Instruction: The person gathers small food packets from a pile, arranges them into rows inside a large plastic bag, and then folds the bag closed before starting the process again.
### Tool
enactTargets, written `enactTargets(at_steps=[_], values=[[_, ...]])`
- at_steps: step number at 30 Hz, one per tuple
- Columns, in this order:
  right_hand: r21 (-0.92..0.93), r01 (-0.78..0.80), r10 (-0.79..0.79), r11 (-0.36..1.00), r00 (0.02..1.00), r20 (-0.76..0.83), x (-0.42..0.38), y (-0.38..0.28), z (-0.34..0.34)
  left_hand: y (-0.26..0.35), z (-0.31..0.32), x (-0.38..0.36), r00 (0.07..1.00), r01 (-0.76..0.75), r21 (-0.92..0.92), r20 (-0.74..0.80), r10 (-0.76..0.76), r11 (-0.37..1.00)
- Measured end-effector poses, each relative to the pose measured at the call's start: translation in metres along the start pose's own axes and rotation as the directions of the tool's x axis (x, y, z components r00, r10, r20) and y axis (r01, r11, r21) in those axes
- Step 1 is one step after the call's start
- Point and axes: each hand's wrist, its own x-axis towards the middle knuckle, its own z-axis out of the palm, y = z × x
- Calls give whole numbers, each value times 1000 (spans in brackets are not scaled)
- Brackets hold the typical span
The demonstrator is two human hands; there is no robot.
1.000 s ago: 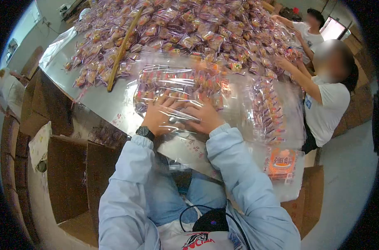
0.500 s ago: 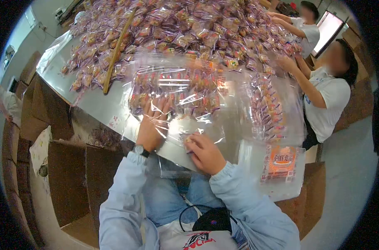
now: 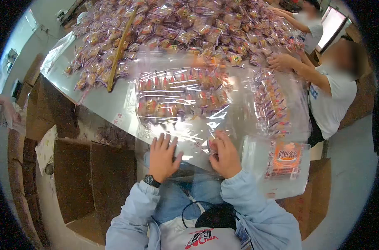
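Observation:
A large clear plastic bag lies on the table in front of me, holding rows of small wrapped snack packets. My left hand is at the bag's near edge, palm down with fingers spread. Beside it on the right, my right hand has its fingers curled together at the near right part of the clear plastic; what they grip is hidden. Glare on the film covers part of the packets.
A pile of wrapped packets covers the far table, with a wooden stick across it. On the right are another filled bag, flat printed bags and two co-workers. Cardboard boxes stand left.
My left hand has drawn back from the packet rows to the bag's near edge. My right hand has shifted right, still curled. A co-worker's hand has moved over the pile's right edge.

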Motion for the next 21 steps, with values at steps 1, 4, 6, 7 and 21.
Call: enactTargets(at_steps=[1,4,6,7,21], values=[[18,-45,44,999,998,40,-4,-3,-2,13,-4,-3,999,5,-16,31,-4,1000],[114,-68,56,991,993,107,-20,-7,8,34,2,-19,998,17,-59,53,-14,998],[-8,32,-31,999,997,65,-25,-1,23,49,-2,-22,1000,19,-75,13,-18,997],[-67,85,-82,994,996,47,-26,1,30,51,-3,-26,998,30,-121,-45,-35,992],[-164,380,-357,910,921,155,11,-7,57,25,-18,-66,749,-220,-97,-655,104,971]])
